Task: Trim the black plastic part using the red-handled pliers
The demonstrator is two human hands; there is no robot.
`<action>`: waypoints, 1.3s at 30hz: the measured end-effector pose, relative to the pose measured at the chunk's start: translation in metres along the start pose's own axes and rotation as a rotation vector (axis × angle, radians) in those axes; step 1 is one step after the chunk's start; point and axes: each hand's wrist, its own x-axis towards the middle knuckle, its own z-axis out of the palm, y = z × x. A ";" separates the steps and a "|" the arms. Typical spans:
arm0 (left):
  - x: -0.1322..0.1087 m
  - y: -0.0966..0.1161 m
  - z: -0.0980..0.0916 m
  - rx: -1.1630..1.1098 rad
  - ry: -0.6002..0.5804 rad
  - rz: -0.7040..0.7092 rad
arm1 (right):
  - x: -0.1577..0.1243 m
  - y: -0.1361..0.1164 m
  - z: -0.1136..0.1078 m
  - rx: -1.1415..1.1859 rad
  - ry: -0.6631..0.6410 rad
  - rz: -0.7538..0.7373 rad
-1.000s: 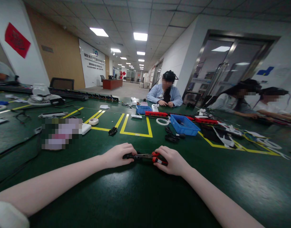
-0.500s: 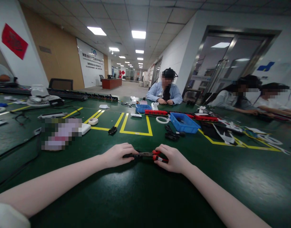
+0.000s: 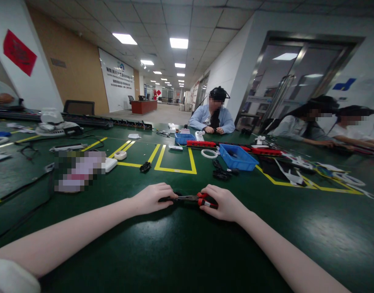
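Observation:
My right hand (image 3: 222, 202) is closed round the red and black handles of a pair of pliers (image 3: 210, 203). The pliers' narrow metal jaws point left and meet a small black piece (image 3: 168, 199), which my left hand (image 3: 154, 199) grips between thumb and fingers. What kind of piece it is, I cannot make out; my fingers cover much of it. Both hands are low over the green table (image 3: 187, 244), close together in front of me. Just beyond them lie a small black bundle (image 3: 145, 167) and, further right, a heap of black cable-like pieces (image 3: 222, 171).
A blue bin (image 3: 238, 157) stands beyond my right hand, near a white ring (image 3: 209, 154) and red strips (image 3: 201, 144). Yellow tape (image 3: 174, 170) marks the table. On the left are a white box (image 3: 110, 165) and a tape roll (image 3: 120, 155). Across sits a person (image 3: 212, 118).
The view has shifted very slightly. Both hands keep their hold on the pliers and the black piece, with hardly any movement.

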 end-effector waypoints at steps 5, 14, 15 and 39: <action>0.000 0.000 0.000 -0.025 0.002 -0.005 | -0.001 0.001 0.002 0.031 0.004 0.009; 0.000 0.000 -0.001 -0.022 -0.007 -0.013 | 0.001 -0.006 0.004 0.078 0.047 0.018; -0.001 0.000 -0.001 -0.021 -0.006 -0.013 | 0.001 -0.006 0.004 0.076 0.049 0.013; -0.001 -0.003 0.002 -0.051 0.009 -0.013 | 0.003 -0.001 0.004 -0.159 0.093 -0.070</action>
